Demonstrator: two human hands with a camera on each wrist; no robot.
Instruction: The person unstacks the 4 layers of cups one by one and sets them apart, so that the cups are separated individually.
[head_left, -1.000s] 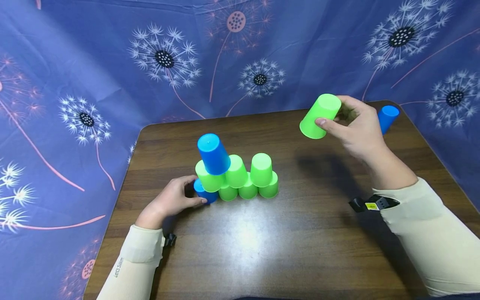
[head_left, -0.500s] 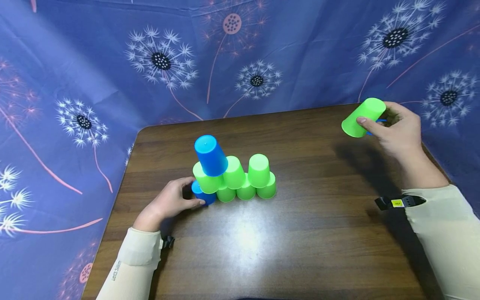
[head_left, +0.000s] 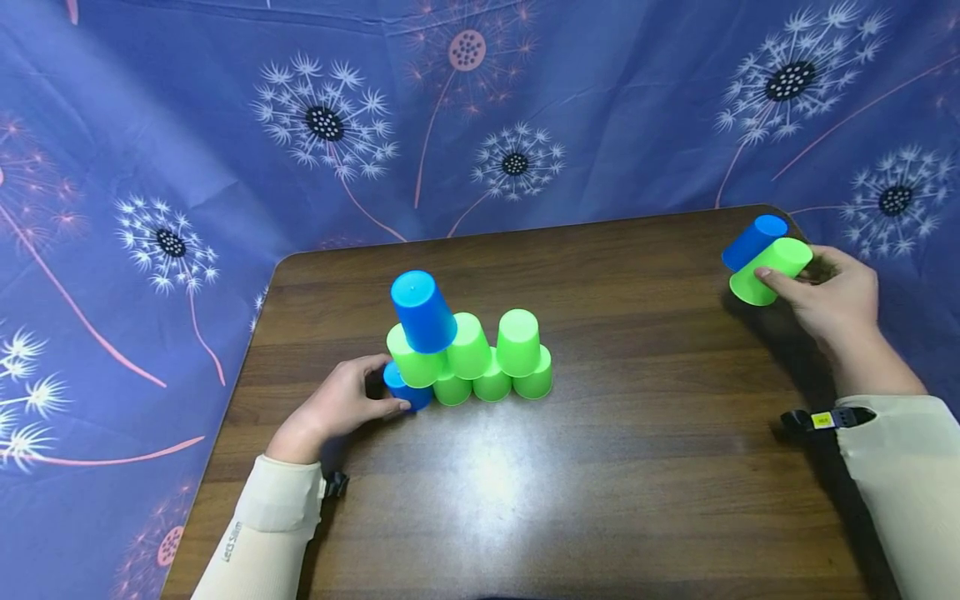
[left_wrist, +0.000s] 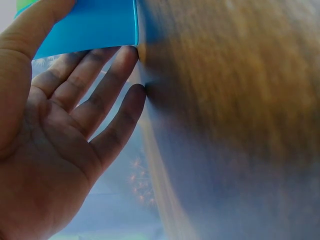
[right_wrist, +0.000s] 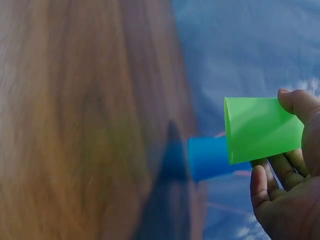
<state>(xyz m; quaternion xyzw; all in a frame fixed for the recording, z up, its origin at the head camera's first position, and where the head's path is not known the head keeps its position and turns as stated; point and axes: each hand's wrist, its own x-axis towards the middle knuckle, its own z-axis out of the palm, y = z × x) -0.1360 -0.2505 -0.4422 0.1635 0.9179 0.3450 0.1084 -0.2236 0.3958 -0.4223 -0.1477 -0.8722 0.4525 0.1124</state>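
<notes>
My left hand [head_left: 341, 400] rests at the left end of a cup pyramid, thumb and fingers on either side of the blue bottom cup [head_left: 407, 390]. Beside that cup stand green cups [head_left: 492, 383] in the bottom row. Above them, a second row holds more green cups [head_left: 518, 343], with a gap before the rightmost one. An upside-down blue cup [head_left: 424, 315] tops the left pair. Over at the far right, my right hand [head_left: 840, 296] grips a green cup [head_left: 772, 272] between thumb and fingers, mouth down and tilted. It overlaps a lone blue cup [head_left: 752, 242].
All of this is on a brown wooden table [head_left: 637, 483] with rounded back corners. A blue cloth [head_left: 615, 100] printed with dandelions hangs behind it and along the sides. The lone blue cup [right_wrist: 207, 159] stands close to the table's right edge.
My right hand has carried the green cup to the right, then lowered it toward the table near the lone blue cup. The left hand and the pyramid have stayed in place.
</notes>
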